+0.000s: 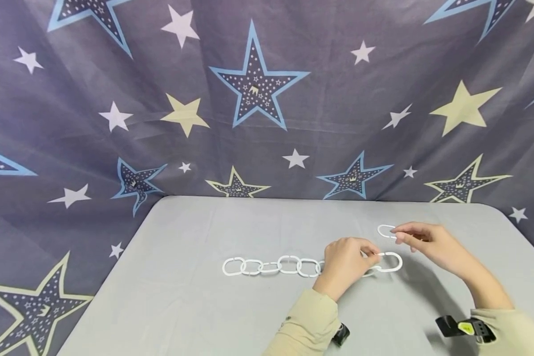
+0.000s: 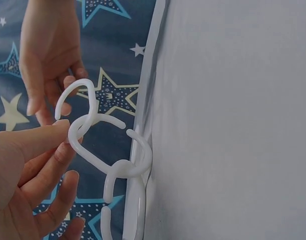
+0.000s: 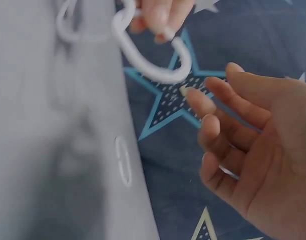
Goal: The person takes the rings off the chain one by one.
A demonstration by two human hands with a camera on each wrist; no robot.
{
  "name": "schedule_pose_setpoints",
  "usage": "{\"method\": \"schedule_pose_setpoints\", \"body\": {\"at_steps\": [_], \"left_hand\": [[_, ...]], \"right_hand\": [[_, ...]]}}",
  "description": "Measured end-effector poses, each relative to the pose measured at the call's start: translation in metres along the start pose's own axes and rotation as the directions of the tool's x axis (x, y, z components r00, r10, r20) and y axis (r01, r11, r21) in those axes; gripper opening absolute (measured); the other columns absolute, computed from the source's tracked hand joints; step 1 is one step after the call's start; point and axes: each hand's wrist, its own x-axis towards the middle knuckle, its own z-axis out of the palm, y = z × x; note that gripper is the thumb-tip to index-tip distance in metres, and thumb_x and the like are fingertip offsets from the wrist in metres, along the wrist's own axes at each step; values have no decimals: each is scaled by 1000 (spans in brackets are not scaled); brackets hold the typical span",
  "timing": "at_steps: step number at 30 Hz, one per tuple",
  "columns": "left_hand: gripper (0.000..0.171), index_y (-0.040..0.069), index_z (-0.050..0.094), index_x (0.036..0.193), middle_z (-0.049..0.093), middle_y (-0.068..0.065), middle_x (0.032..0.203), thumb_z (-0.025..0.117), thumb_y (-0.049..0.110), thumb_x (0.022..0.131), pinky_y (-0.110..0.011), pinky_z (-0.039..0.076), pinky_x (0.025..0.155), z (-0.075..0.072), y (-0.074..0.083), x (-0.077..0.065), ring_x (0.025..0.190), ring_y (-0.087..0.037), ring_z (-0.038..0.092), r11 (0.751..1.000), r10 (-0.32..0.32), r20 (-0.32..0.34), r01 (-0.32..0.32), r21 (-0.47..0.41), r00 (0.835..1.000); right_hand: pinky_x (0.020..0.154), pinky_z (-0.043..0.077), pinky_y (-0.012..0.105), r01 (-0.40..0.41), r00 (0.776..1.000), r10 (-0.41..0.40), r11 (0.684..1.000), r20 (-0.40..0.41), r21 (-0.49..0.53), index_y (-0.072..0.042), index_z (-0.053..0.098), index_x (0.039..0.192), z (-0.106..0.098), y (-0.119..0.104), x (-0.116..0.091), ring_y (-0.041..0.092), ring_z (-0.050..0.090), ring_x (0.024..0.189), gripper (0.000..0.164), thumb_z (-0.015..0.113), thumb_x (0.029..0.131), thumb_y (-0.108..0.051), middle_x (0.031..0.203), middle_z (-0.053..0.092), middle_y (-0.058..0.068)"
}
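Gray table (image 1: 182,306) in front of my star-print backdrop (image 1: 320,99). White chain (image 1: 299,267) of C-shaped links runs across it, starting left of center. Five linked pieces show left of my left hand (image 1: 348,259), with the edge of another partly covered by it.

Left hand: thumb and fingers pinching the end link (image 1: 401,262) near the gap in its loop. That link is hooked through its neighbor and looks raised off the table.

Just beyond it, a loose link (image 1: 378,230) lies flat on the table, separate from the chain. In the head view my right fingertips overlap it; the right wrist view shows them apart from it.

Right hand (image 1: 436,247): holding nothing, fingers loosely bent and spread, near the end link but not touching. Far right: tan right sleeve (image 1: 511,331), black strapped-on device (image 1: 465,327) at the cuff.
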Motion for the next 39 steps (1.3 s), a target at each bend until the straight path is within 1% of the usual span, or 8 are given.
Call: {"method": "schedule_pose_setpoints", "body": {"at_steps": [5, 7, 14, 21, 26, 33, 36, 39], "left_hand": [[6, 41, 77, 91, 64, 33, 78, 77, 42, 85, -16, 37, 69, -1, -1, 1, 67, 14, 49, 1000, -20, 8, 20, -16, 1000], [7, 41, 77, 91, 65, 33, 78, 77, 42, 84, -16, 37, 69, -2, -2, 1, 67, 14, 49, 999, -27, 10, 27, -19, 1000], [8, 42, 77, 92, 65, 33, 79, 76, 44, 85, -16, 36, 67, -3, -4, 2, 67, 13, 49, 999, -41, 14, 42, -12, 999], [9, 42, 77, 93, 66, 33, 79, 76, 45, 85, -17, 37, 68, -6, -6, 3, 67, 12, 50, 998, -58, 26, 58, -28, 998], [12, 40, 77, 96, 66, 32, 80, 75, 45, 86, -16, 36, 66, -9, -10, 4, 62, 13, 46, 998, -43, 42, 45, -50, 998], [17, 36, 77, 99, 64, 31, 79, 75, 46, 85, -15, 36, 66, -21, -16, 6, 60, 12, 47, 992, -52, 86, 61, -107, 995], [15, 36, 77, 94, 62, 31, 74, 78, 46, 83, -16, 37, 67, -23, -18, 5, 61, 11, 48, 992, -55, 123, 68, -102, 991], [15, 37, 76, 88, 59, 32, 71, 80, 48, 79, -17, 37, 68, -22, -16, 3, 65, 12, 49, 995, -58, 173, 71, -73, 983]], "right_hand": [[61, 48, 25, -14, 999, 15, 1000, 33, -21, -3, 69, 117, 4, -11, -3, 11, 60, 71, 23, 64, 96, -12, 98, 70, 3], [61, 48, 25, -18, 999, 19, 999, 39, -32, -4, 70, 116, 6, -14, -5, 11, 60, 71, 22, 65, 96, -13, 96, 70, 2], [58, 47, 25, -20, 998, 22, 999, 56, -47, -1, 71, 109, 14, -17, -5, 11, 59, 66, 19, 70, 91, -8, 82, 68, 1], [59, 47, 26, -70, 994, 75, 996, 75, -62, -5, 74, 96, 21, -19, -4, 11, 57, 65, 10, 73, 89, -11, 80, 67, -1], [59, 46, 26, -99, 992, 103, 994, 75, -50, -3, 74, 96, 21, -22, -5, 14, 57, 66, 11, 72, 89, -12, 78, 67, 1], [60, 47, 26, -100, 992, 104, 993, 67, -57, -4, 73, 97, 20, -20, -4, 11, 57, 66, 11, 72, 90, -12, 78, 66, 0], [60, 47, 26, -101, 992, 105, 993, 69, -62, -5, 73, 98, 20, -18, -4, 10, 57, 66, 11, 72, 90, -13, 79, 67, -1], [61, 48, 26, -102, 992, 107, 992, 69, -68, -5, 73, 98, 18, -16, -5, 11, 58, 67, 11, 72, 90, -13, 80, 68, -2]]}}
